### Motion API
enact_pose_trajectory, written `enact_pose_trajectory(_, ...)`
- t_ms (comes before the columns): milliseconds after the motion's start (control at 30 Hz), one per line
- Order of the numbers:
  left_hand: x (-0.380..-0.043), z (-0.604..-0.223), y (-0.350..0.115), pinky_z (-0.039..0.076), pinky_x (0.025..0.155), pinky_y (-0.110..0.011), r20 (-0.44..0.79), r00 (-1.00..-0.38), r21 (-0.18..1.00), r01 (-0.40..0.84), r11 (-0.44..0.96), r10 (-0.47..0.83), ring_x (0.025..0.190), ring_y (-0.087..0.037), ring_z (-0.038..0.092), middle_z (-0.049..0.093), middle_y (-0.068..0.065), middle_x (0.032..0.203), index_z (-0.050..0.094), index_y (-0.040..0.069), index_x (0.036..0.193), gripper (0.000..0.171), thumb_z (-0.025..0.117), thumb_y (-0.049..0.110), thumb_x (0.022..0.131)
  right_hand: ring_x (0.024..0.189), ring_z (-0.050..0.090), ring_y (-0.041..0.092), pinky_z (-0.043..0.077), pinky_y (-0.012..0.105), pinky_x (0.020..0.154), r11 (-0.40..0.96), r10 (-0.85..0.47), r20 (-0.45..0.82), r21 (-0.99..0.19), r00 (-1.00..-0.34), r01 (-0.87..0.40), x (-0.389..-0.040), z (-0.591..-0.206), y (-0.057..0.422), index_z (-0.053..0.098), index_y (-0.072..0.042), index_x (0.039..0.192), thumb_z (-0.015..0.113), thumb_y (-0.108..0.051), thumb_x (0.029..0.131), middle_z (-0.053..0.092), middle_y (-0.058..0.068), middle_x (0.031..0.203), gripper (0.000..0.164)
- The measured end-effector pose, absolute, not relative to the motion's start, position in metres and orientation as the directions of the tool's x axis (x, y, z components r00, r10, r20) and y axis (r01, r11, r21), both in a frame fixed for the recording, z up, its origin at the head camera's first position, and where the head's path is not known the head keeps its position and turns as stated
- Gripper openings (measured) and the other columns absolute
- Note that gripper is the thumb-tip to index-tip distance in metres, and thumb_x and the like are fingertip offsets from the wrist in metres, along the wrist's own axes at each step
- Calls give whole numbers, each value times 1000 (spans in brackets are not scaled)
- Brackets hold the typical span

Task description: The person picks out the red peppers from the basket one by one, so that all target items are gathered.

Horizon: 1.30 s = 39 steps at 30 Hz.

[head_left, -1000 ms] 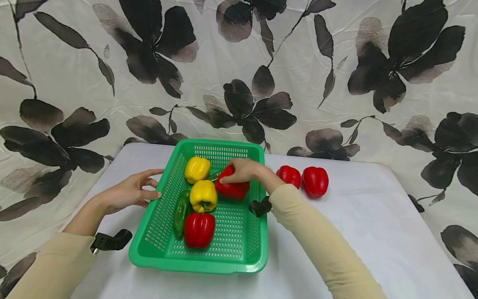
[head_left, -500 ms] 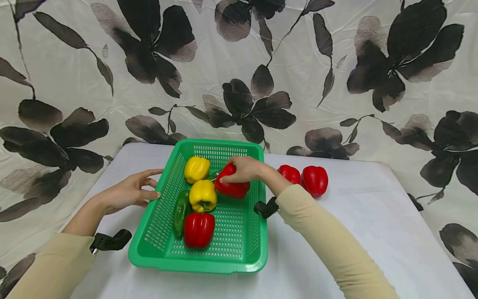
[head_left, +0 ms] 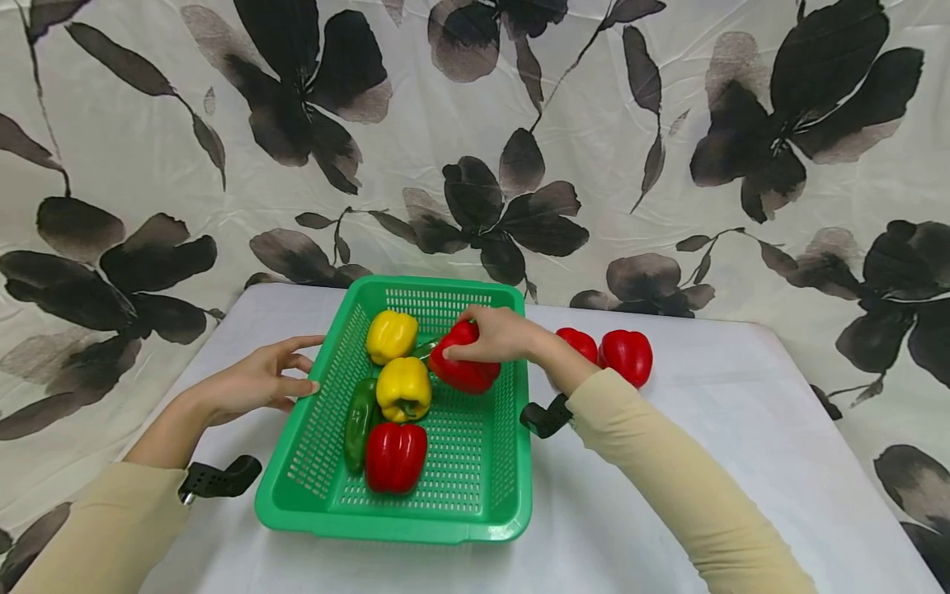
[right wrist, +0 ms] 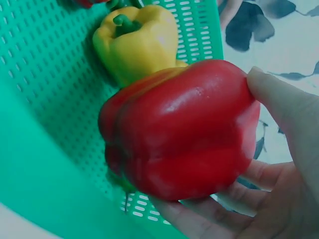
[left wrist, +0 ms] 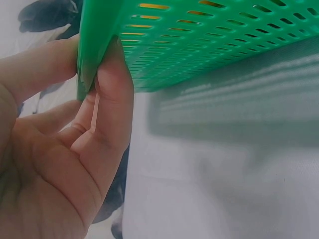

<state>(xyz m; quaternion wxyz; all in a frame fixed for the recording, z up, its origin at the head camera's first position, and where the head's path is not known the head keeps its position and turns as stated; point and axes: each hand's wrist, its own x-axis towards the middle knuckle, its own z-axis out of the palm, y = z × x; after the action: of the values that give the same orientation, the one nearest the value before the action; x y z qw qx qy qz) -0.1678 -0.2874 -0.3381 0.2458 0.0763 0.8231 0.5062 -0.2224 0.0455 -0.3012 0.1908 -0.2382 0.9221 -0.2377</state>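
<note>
My right hand (head_left: 505, 334) grips a red bell pepper (head_left: 471, 375) over the back right of the green basket (head_left: 393, 530). In the right wrist view, thumb and fingers wrap the held red bell pepper (right wrist: 184, 129). The basket's left rim is pinched by my left hand (head_left: 256, 379); in the left wrist view its fingers (left wrist: 112, 104) lie against the wall. Inside the basket sit two yellow bell peppers (head_left: 403, 388), a second red bell pepper (head_left: 397, 458) and a long green vegetable (head_left: 360, 425). Another green piece (head_left: 425, 350) is mostly hidden behind the held pepper.
Two more red bell peppers (head_left: 626, 359) lie on the white-covered table (head_left: 705, 429) right of the basket, one partly behind my right forearm. A floral cloth (head_left: 475, 124) hangs behind the table's back edge.
My right hand has risen slightly and shifted a little right, with the red bell pepper still in its grip. The left hand and the basket have barely moved.
</note>
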Motion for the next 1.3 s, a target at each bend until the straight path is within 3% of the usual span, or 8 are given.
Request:
enact_pose_trajectory(367, -167, -337, -286, 56, 75, -42, -329, -866, 869, -122, 479, 376, 87, -27, 63, 44, -25, 115, 10, 7, 148, 82, 64, 14, 86, 90, 60, 18, 55, 25, 72, 721, -559, -145, -571, -817, -392, -222, -294, 62, 44, -5, 128, 63, -38, 85, 61, 8, 109, 58)
enact_pose_trajectory(867, -168, -338, -287, 56, 75, -42, -329, -865, 873, -124, 472, 380, 87, -27, 63, 45, -24, 113, 9, 8, 148, 82, 64, 14, 86, 84, 61, 19, 55, 27, 68, 730, -501, -62, -565, -863, -384, -217, -282, 85, 43, -6, 129, 61, -40, 85, 63, 7, 104, 59)
enact_pose_trajectory(1300, -169, -339, -288, 56, 75, -42, -329, -865, 875, -129, 467, 378, 86, -27, 63, 45, -24, 112, 10, 8, 148, 82, 64, 15, 86, 87, 61, 19, 55, 29, 67, 722, -472, -3, -574, -881, -385, -208, -282, 107, 48, -12, 123, 64, -39, 82, 62, 4, 104, 51)
